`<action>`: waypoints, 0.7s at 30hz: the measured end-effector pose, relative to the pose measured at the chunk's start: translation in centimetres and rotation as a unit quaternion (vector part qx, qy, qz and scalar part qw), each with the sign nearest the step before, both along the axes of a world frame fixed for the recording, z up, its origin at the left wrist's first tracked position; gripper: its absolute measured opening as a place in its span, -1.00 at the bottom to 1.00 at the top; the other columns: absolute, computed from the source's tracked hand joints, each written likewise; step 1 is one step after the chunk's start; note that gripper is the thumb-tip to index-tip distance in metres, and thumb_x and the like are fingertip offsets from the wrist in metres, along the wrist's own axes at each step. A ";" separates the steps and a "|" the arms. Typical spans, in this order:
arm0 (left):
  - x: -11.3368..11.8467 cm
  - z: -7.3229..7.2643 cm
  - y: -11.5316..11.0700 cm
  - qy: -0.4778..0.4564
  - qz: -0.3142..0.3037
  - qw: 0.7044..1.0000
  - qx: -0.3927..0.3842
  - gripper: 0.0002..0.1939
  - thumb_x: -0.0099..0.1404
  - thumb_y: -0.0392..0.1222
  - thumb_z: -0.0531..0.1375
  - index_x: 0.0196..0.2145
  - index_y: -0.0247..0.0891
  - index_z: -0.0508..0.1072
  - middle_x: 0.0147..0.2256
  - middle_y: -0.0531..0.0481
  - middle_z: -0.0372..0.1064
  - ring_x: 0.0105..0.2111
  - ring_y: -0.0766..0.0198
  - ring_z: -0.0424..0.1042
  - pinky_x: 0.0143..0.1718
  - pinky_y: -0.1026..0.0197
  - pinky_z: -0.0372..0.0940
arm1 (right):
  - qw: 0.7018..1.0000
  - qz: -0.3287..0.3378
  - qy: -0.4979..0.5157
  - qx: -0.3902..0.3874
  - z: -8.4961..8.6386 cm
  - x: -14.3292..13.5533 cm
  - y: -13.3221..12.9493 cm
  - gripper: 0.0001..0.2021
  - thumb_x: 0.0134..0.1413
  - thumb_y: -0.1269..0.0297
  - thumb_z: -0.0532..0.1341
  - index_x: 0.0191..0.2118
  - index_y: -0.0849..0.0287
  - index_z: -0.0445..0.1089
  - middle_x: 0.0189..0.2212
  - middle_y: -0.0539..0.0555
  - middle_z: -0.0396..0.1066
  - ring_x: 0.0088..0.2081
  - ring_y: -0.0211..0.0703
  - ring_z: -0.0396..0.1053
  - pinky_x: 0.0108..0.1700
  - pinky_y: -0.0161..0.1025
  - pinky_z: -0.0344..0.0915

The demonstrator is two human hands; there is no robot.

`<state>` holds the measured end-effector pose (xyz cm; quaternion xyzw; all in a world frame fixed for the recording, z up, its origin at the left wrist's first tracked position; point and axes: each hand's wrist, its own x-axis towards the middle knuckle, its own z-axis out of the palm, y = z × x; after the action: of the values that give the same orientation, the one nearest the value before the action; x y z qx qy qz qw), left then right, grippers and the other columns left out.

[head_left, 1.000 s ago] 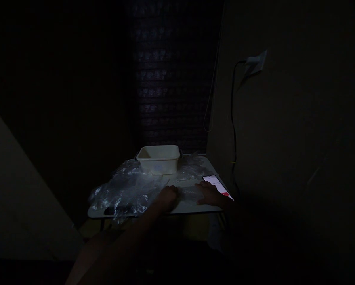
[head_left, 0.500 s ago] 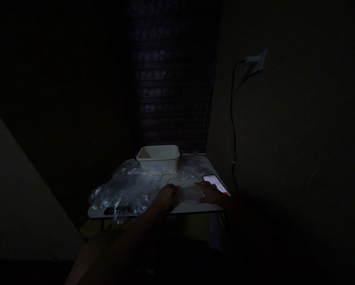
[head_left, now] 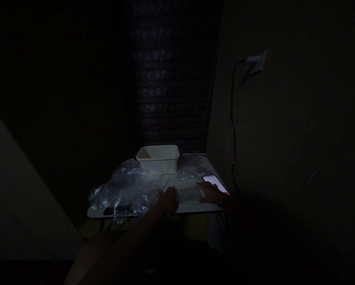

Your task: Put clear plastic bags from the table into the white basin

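Observation:
A small clear plastic bag (head_left: 189, 194) lies flat on the white folding table (head_left: 186, 208) between my two hands. At its left end my left hand (head_left: 168, 200) rests with the fingers stretched forward. My right hand (head_left: 209, 192) is at the bag's right end, thumb and fingers spread apart. Just beyond the right hand a lit phone (head_left: 215, 182) lies on the table, partly covered by that hand. Left of my left hand, a heap of crumpled clear plastic bags (head_left: 126, 188) spreads over the tabletop. The room is very dim.
An off-white plastic tub (head_left: 159, 164) with dark side handles stands at the table's back. More clear plastic (head_left: 191, 166) lies to its right. A dark cord (head_left: 232, 111) hangs from a wall socket (head_left: 256, 62) on the right. A patterned blind (head_left: 165, 87) covers the back.
My left hand has gone from curled to stretched-out fingers at the bag's left end. The right hand has shifted very slightly. The tub, phone and plastic heap stay put.

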<state>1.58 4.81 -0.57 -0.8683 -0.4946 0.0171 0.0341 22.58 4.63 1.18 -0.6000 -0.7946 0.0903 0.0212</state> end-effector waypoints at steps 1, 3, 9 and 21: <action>0.0 0.0 0.0 0.003 0.003 1.000 -0.004 -0.51 0.10 -0.14 -0.24 -0.01 -0.38 -0.08 0.02 -0.19 -0.19 0.00 0.08 -0.21 -0.17 -0.17 -0.17 | 1.000 -0.001 0.000 0.002 0.1 0.1 0.0 -0.25 -0.40 0.08 0.12 0.01 0.15 -0.15 0.00 0.18 -0.11 -0.01 0.02 -0.18 -0.15 0.02 -0.12; -0.1 -0.1 0.0 0.007 0.003 1.000 -0.007 -0.50 0.11 -0.13 -0.25 -0.01 -0.40 -0.09 0.02 -0.19 -0.20 0.00 0.08 -0.22 -0.17 -0.18 -0.19 | 1.000 -0.001 0.003 0.018 0.2 -0.1 0.0 -0.31 -0.33 0.08 0.08 0.01 0.17 -0.14 0.01 0.16 -0.11 0.00 -0.03 -0.18 -0.12 -0.01 -0.13; -0.2 -0.6 -0.1 0.006 0.007 1.000 -0.007 -0.49 0.12 -0.12 -0.27 0.00 -0.42 -0.12 0.03 -0.21 -0.24 0.01 0.07 -0.28 -0.16 -0.16 -0.21 | 0.984 0.057 0.021 0.167 0.0 -3.9 -0.9 -0.54 -0.02 0.18 -0.24 0.01 0.28 -0.11 0.01 0.15 -0.09 0.02 -0.18 -0.19 -0.02 -0.13 -0.24; -0.1 -0.8 0.0 0.019 0.001 1.000 -0.009 -0.48 0.10 -0.14 -0.24 0.00 -0.44 -0.12 0.03 -0.22 -0.25 0.01 0.06 -0.29 -0.16 -0.18 -0.23 | 0.988 0.109 -0.007 0.106 -2.6 -7.7 -1.3 -0.45 -0.04 0.06 -0.36 0.02 0.32 -0.15 0.02 0.19 -0.16 0.04 -0.14 -0.29 -0.02 -0.01 -0.46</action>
<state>1.44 4.83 -1.40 -0.8675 -0.4948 0.0379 0.0357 14.92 3.36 -1.44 -0.5049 -0.8604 0.0026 0.0690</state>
